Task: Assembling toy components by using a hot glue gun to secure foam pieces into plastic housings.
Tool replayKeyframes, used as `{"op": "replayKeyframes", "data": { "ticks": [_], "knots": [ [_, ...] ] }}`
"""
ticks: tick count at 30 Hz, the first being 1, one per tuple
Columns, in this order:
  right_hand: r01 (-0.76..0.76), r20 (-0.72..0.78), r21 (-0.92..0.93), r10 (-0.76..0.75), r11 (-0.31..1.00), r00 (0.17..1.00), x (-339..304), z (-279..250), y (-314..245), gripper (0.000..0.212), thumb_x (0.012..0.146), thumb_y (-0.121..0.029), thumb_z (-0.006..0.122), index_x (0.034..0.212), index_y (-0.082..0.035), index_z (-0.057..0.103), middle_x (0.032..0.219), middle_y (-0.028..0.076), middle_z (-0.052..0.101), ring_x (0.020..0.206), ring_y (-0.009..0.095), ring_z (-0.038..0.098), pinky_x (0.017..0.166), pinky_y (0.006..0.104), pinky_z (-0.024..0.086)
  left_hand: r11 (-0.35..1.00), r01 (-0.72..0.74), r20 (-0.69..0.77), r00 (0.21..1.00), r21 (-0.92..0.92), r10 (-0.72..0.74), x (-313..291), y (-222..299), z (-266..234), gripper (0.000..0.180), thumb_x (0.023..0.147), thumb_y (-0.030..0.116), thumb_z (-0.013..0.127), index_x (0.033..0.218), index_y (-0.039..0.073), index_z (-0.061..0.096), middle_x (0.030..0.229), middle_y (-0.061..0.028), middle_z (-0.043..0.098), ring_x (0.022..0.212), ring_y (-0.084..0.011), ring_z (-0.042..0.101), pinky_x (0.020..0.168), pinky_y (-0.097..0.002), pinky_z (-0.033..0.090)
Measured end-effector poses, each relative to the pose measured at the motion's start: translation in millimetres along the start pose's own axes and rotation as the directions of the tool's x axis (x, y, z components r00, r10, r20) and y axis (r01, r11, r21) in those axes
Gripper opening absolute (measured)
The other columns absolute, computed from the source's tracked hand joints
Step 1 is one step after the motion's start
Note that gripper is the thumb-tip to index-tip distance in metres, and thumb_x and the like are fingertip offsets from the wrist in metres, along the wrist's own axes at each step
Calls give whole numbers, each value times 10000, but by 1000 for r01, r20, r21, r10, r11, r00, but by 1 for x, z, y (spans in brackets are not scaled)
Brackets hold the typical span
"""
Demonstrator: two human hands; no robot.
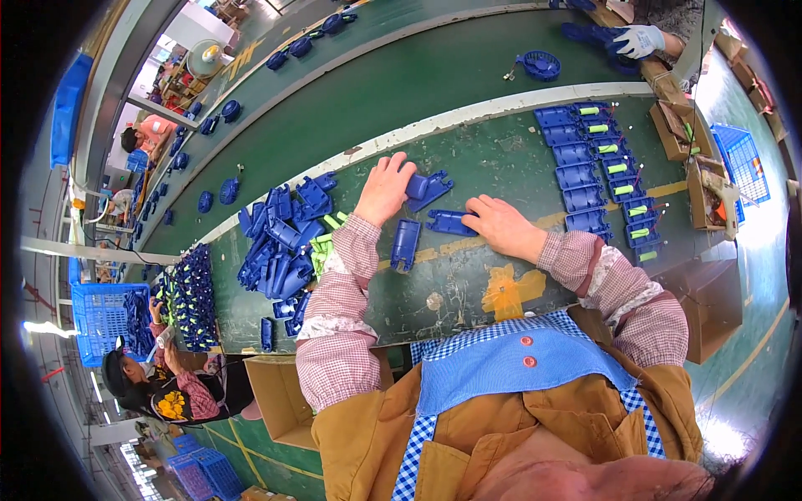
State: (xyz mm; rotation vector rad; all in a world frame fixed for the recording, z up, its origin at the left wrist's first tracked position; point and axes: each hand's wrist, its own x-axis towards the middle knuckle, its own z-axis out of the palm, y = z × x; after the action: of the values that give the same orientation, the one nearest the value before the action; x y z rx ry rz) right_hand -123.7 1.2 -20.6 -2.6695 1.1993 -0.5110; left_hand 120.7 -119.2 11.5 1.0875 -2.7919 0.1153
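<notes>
My left hand (386, 189) is closed on the near end of a blue plastic shell (431, 192), which lies at a slant on the green bench. To its right, the thumb and fingers of my right hand (508, 229) pinch the end of a second blue half-shell (448, 221). A third blue half-shell (405, 243) rests hollow side up between my forearms, touched by neither hand. Left of my left wrist is a heap of blue shells (280, 242), with light green cylinders (322, 250) at its edge, partly hidden by my sleeve.
On the right stand rows of blue shells (576, 175), several with green cylinders and wires. Beyond the bench's pale rim runs a green conveyor (376, 92) carrying round blue parts (541, 65). A co-worker's gloved hand (639, 42) is at far right. Cardboard boxes (706, 305) flank the bench.
</notes>
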Motion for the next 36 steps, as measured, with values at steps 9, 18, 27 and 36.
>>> {"op": "replayKeyframes", "data": {
  "ticks": [9,18,27,36],
  "knots": [
    [-99,1,-14,99,995,995,-14,3,-11,218,744,-143,649,918,-64,543,905,97,558,904,263,569,770,383,477,895,306,-55,939,-325,-341,0,1,9,372,706,107,731,1015,73,528,955,-129,610,897,-342,585,759,-441,451],
    [-228,7,-16,228,973,974,23,12,-21,188,784,-185,637,890,-35,594,846,129,629,794,284,643,679,397,529,928,359,-418,830,-103,-368,31,-5,35,222,754,107,666,968,82,611,883,-115,605,859,-316,591,732,-429,457],
    [-207,-142,-45,198,977,970,52,23,-2,163,767,-157,639,874,-37,610,842,107,610,803,275,629,688,389,524,946,220,-194,944,-237,-268,46,23,47,201,802,142,647,994,86,642,908,-118,615,868,-331,610,759,-428,492],
    [-75,-223,110,98,991,970,39,20,-3,238,739,-80,630,973,-44,601,901,93,576,905,267,563,805,365,482,880,295,-157,914,-373,-373,19,14,32,207,840,76,557,1040,86,607,929,-162,645,858,-373,625,735,-453,504]
  ]
}}
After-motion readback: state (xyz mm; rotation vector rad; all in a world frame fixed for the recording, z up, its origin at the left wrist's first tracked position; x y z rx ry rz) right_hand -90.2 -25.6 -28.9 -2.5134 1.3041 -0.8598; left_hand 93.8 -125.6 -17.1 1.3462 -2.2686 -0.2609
